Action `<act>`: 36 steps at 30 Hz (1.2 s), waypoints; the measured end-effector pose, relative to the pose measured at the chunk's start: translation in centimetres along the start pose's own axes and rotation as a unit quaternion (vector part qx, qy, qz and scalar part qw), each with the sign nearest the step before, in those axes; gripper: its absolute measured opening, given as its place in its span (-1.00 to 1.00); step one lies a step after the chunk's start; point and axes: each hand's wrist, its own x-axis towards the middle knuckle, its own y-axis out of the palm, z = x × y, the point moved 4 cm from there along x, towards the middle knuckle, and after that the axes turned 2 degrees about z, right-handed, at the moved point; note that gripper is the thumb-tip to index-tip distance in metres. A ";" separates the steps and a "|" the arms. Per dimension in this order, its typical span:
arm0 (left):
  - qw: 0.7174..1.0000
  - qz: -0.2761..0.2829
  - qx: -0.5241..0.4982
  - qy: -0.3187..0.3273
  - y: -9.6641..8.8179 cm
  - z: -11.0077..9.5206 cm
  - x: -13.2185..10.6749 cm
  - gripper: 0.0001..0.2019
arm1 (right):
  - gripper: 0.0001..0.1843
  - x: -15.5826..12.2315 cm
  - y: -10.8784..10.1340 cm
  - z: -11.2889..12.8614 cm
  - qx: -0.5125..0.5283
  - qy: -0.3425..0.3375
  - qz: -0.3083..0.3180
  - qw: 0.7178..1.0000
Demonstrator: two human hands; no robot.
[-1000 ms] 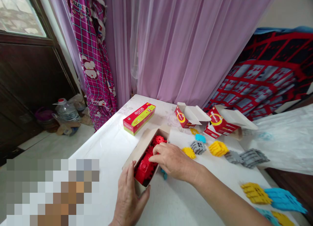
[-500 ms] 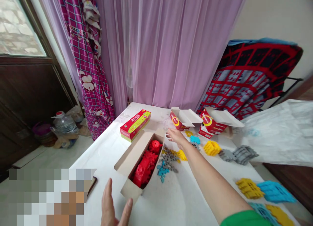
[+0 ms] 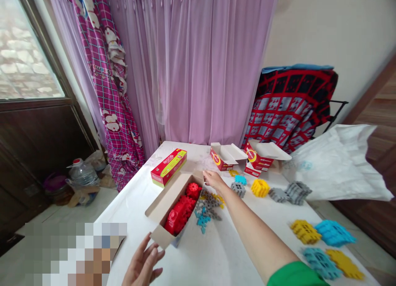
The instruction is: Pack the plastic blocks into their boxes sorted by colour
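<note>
An open cardboard box lies on the table, filled with red plastic gear pieces. Its long lid is folded out to the left, and a short flap sticks out at the near end. My right hand reaches to the far end, its fingertips closed on the box's edge there. Just below the near flap is my left hand, fingers spread and curved, close to the cardboard with nothing in it. Loose grey pieces and blue pieces lie right of the box.
A closed red-and-yellow box stands behind on the left. Open red boxes sit at the back right. Yellow, grey and blue assembled blocks line the right side, near a white sack.
My right hand has moved onto the box's far end and closed there. My left hand has come close under the near flap. The view has tilted up and shifted right.
</note>
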 end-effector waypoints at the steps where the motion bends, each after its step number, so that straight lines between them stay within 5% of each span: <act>1: 1.000 0.007 -0.009 -0.004 -0.1 -0.5 0.0 -0.05 | -0.71 -0.5 0.1 -0.1 0.007 0.001 0.002 1.000; 10: 0.991 -0.059 0.044 0.110 -3.8 -3.2 1.2 -0.20 | -0.68 -7.6 0.8 -2.7 0.067 0.012 0.040 0.997; 17: 0.982 -0.116 0.086 0.122 -3.7 -2.0 2.4 -0.19 | -0.70 -6.8 0.4 -2.2 0.002 0.037 0.062 0.997; 25: 0.994 -0.073 0.022 0.079 -2.5 -1.8 3.6 -0.34 | -0.63 -6.1 2.1 -2.3 -0.063 0.004 0.122 0.991; 36: 0.991 0.007 -0.031 0.126 -1.6 -4.1 4.9 -0.16 | -0.36 -5.5 2.7 -2.2 -0.114 -0.052 0.179 0.976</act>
